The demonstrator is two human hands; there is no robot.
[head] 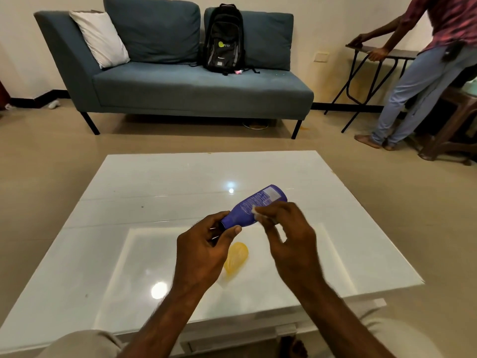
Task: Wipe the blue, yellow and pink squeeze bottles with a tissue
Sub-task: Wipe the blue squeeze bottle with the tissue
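Left hand (pixel 204 251) grips blue bottle (pixel 254 204), base slanting far-right; right hand (pixel 289 239) pinches tissue (pixel 256 212).

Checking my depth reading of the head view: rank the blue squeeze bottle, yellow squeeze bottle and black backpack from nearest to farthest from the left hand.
1. blue squeeze bottle: gripped near its cap end by the left hand.
2. yellow squeeze bottle: lying on the white table, close at that hand's right.
3. black backpack: far off, upright on the sofa.
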